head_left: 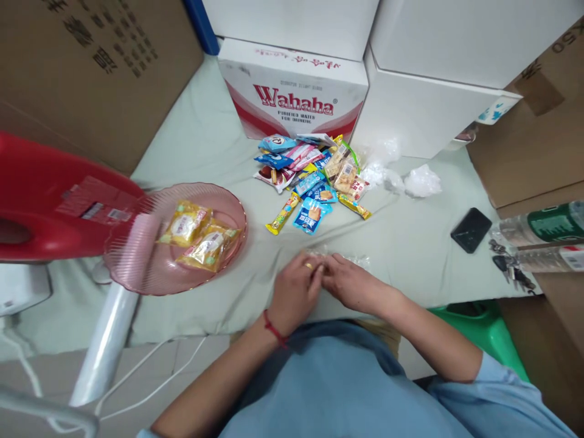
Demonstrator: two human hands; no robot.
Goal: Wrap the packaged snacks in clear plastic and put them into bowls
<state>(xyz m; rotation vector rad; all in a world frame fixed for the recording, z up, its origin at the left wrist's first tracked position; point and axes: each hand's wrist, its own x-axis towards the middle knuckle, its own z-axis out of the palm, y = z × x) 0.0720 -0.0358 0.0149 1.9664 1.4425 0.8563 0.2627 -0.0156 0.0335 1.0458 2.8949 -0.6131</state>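
Note:
My left hand, with a ring and a red wrist cord, is closed near the front edge of the table. Fingertips touching it, my right hand is closed too. Both pinch a crinkled piece of clear plastic that shows behind the fingers; whether it is a bag or a loose sheet I cannot tell. Beyond the hands lies a pile of wrapped snacks in blue, pink, yellow and clear packets. On the left, a pink ribbed glass plate holds yellow snack packets.
A Wahaba-like printed water carton stands behind the pile. Crumpled clear plastic lies to its right. A phone, keys and bottles are at the right. A red container and a plastic film roll flank the plate.

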